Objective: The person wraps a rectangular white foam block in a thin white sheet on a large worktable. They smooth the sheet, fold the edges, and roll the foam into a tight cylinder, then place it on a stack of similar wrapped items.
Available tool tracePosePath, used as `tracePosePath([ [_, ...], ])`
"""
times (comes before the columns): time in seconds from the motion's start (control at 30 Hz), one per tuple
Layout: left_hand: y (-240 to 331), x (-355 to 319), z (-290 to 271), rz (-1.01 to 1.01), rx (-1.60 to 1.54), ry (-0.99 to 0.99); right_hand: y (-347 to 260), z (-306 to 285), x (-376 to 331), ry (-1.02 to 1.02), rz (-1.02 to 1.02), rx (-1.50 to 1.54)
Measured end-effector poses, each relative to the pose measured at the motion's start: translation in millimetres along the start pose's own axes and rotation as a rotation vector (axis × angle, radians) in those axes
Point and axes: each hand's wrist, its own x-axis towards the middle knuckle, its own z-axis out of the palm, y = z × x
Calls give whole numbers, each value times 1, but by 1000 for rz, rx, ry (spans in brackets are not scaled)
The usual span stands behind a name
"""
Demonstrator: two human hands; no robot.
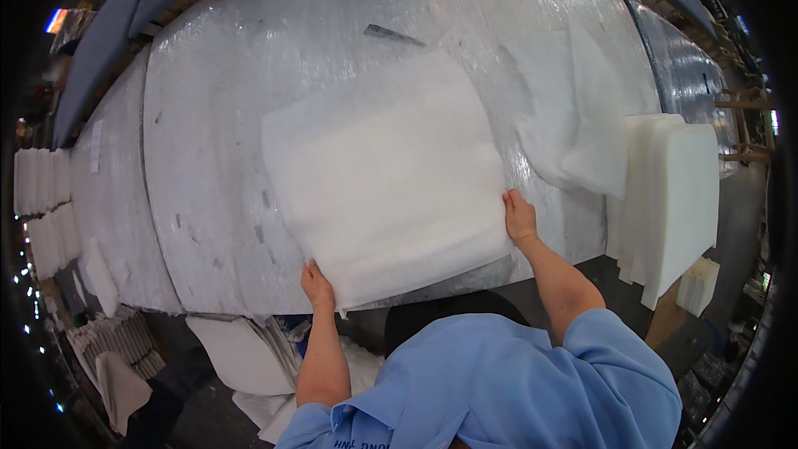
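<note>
A white, soft, roughly square padding sheet (386, 170) lies over the plastic-wrapped work table (216, 158), its near edge close to the table's front. My left hand (317, 285) grips the near left corner, fingers closed on the edge with the thumb on top. At the near right side, my right hand (520, 218) pinches the sheet's edge. The fingers under the sheet are hidden. To the right of it, a thin, crumpled white sheet of wadding (565, 116) is spread on the table, apart from both hands.
A stack of white foam pads (673, 199) stands at the table's right end. More white pads (241, 353) lie below the front edge at left, with stacked pads (46, 179) at far left. A dark strip (394, 35) lies on the table's far part.
</note>
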Motion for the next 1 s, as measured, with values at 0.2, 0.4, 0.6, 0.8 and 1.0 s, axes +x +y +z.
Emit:
tracePosePath([
  [0.2,-1,4,4,59,128,20,-4,4,2,-33,69,-166],
  [0.4,19,6,-24,-167,77,-275,2,-14,5,-81,32,90],
  [0.6,68,40,-51,-495,-476,-471,-10,-34,26,28,102,528],
  [0.8,92,69,-21,95,172,-211,-78,-40,40,66,-32,69],
  [1.0,112,57,-15,-246,-325,-361,-80,-59,40,-60,46,173],
])
